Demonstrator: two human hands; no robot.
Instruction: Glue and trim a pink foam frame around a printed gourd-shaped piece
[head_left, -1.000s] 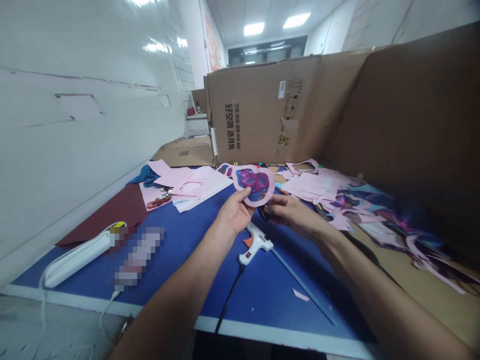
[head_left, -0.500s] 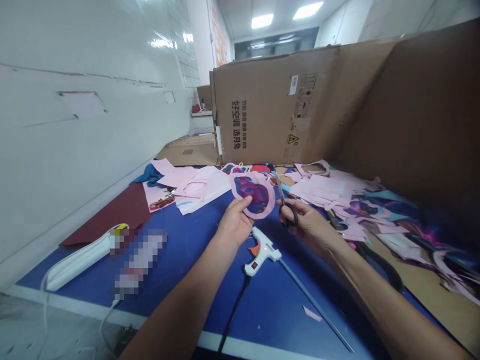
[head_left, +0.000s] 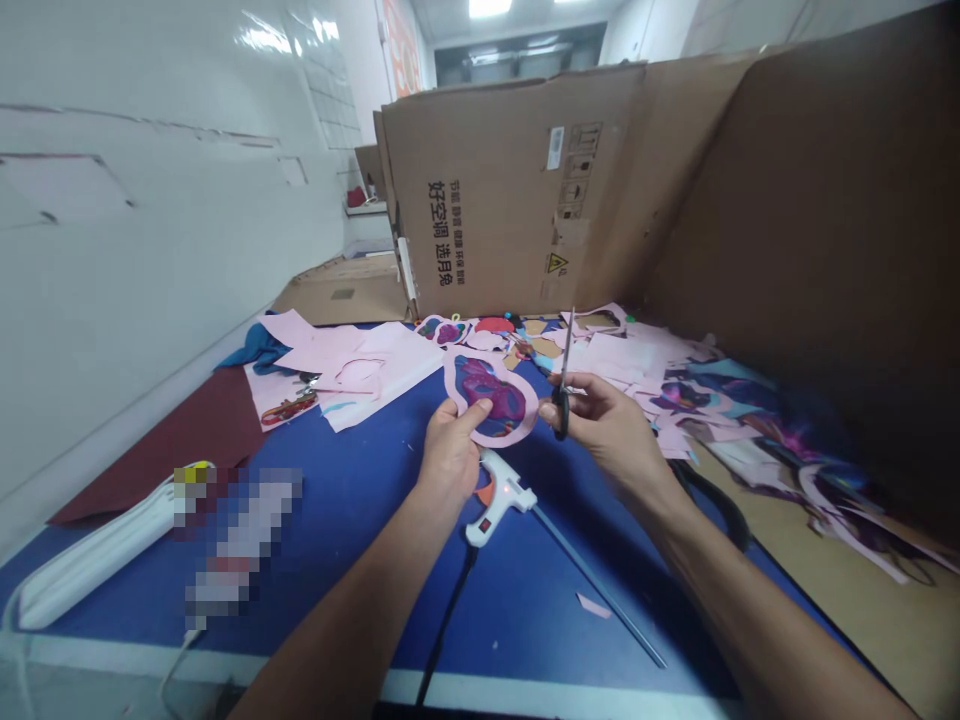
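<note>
Between the thumb and fingers of my left hand [head_left: 454,445] is a rounded cutout [head_left: 530,400] with a pale pink border and a purple and dark blue middle. My right hand [head_left: 600,415] grips black-handled scissors [head_left: 568,350], their blades pointing up and away from me. The scissors are just right of the cutout, apart from it. Below the cutout, a white glue gun [head_left: 501,497] with an orange trigger lies on the blue table, a long grey glue stick [head_left: 600,585] reaching out of its back.
Pink sheets [head_left: 390,345] lie at the back left, beside a dark red sheet [head_left: 172,430]. Pink and coloured scraps [head_left: 630,355] pile up on the right. Cardboard [head_left: 510,200] walls the back and right. A white power strip [head_left: 97,560] lies at left; a pink scrap [head_left: 592,605] lies near the front.
The scissors have turned more upright in my right hand, with the blades higher. The cutout has tilted slightly in my left hand. The whole view has shifted, so the table appears further left.
</note>
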